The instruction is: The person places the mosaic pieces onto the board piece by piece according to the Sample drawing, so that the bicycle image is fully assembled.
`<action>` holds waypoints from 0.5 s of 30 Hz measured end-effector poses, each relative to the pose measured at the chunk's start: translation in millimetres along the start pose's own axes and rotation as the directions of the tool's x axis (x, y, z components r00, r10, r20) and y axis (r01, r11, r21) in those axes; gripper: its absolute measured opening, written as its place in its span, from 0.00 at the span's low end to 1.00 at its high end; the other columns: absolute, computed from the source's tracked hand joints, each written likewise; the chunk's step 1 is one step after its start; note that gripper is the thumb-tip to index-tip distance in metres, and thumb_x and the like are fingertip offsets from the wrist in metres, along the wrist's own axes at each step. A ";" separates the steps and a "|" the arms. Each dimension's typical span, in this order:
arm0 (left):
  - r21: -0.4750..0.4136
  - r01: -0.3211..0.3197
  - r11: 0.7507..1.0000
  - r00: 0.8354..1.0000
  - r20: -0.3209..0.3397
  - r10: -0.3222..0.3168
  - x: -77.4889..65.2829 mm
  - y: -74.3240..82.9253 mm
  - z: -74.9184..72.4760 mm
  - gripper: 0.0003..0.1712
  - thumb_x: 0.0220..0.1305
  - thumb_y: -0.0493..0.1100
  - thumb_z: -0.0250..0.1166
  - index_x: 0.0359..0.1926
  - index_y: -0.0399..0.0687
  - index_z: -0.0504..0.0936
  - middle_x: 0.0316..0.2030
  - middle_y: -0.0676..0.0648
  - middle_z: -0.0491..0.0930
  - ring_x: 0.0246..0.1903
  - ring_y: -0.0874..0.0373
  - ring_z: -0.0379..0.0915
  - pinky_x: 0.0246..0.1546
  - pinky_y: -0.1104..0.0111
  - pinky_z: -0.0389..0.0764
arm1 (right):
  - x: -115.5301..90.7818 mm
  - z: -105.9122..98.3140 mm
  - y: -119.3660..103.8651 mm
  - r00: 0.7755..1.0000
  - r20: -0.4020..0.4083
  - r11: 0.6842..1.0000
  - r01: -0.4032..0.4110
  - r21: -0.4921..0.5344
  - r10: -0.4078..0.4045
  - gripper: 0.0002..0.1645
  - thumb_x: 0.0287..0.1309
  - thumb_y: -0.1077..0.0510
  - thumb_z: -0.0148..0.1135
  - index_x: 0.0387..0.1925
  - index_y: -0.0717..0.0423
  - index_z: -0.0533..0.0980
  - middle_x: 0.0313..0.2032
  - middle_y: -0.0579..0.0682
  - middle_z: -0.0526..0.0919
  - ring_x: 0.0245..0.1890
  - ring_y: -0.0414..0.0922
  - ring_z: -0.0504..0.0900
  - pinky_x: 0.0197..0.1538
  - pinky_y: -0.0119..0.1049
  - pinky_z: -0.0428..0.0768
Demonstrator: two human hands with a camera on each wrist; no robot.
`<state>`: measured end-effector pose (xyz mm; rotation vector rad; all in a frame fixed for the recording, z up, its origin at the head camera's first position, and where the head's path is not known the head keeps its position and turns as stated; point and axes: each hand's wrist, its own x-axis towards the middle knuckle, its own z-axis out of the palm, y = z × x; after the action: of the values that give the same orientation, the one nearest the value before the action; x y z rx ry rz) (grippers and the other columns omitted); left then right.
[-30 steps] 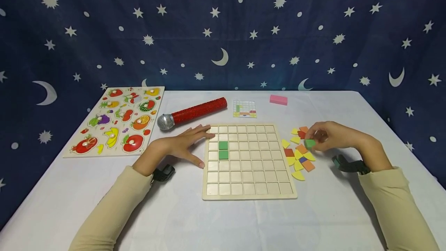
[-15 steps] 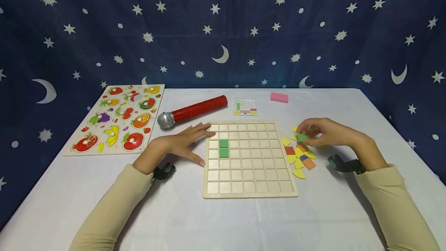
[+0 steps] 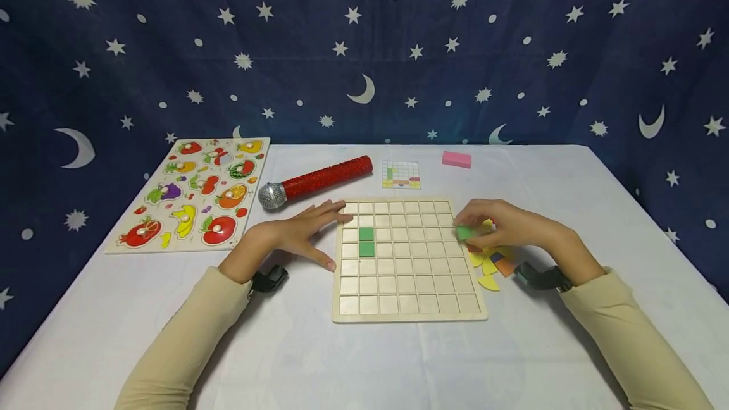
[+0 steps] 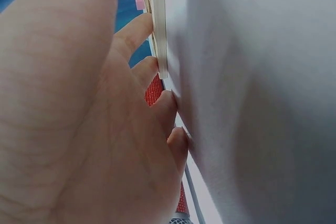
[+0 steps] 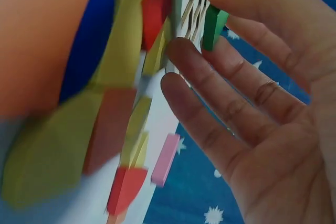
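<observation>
My right hand (image 3: 501, 223) pinches a green square tile (image 3: 464, 233) between thumb and fingertips, over the right edge of the wooden grid board (image 3: 407, 318). The right wrist view shows the green tile (image 5: 214, 24) gripped edge-on, the other fingers spread. My left hand (image 3: 299, 236) rests at the board's left edge with fingers extended, fingertips on the rim and thumb against the side. Two green tiles (image 3: 367, 241) sit in the board, one above the other, in the second column. Loose yellow, orange, red and blue pieces (image 3: 490, 266) lie right of the board, partly hidden under my right hand.
Behind the board lie a small printed pattern card (image 3: 401, 174), a pink block (image 3: 457, 159) and a red toy microphone (image 3: 319, 182). A fruit puzzle board (image 3: 190, 198) with knobbed pieces is at the left. A dark star-patterned curtain (image 3: 364, 49) hangs behind the white table.
My right hand has moved left with the green tile, from above the loose pieces to the board's right edge. My left hand has stayed in place.
</observation>
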<state>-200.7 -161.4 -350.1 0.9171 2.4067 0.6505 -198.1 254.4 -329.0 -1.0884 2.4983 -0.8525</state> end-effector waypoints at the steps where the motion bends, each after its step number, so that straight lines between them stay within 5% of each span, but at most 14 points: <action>1: 0.002 -0.006 1.000 1.000 -0.002 0.006 0.1 -0.7 0.0 0.55 0.49 0.58 0.76 0.74 0.55 0.57 0.77 0.45 0.39 0.76 0.41 0.28 0.72 0.41 0.38 | 1.6 1.5 -1.1 1.000 0.007 1.000 0.004 0.003 -0.004 0.20 0.56 0.63 0.69 0.50 0.62 0.78 0.45 0.49 0.82 0.44 0.46 0.82 0.52 0.42 0.81; 15: 0.006 0.018 1.000 1.000 0.006 -0.018 1.3 -3.3 0.9 0.56 0.49 0.60 0.76 0.75 0.58 0.56 0.77 0.47 0.38 0.76 0.43 0.27 0.72 0.42 0.37 | 32.7 23.3 -37.3 0.987 0.105 0.992 0.124 0.014 -0.125 0.14 0.59 0.59 0.68 0.47 0.55 0.79 0.44 0.43 0.81 0.44 0.40 0.79 0.51 0.42 0.82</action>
<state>-202.6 -162.4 -353.1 0.8980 2.4099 0.6335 -188.0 200.7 -324.9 -1.2640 2.3597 -0.8146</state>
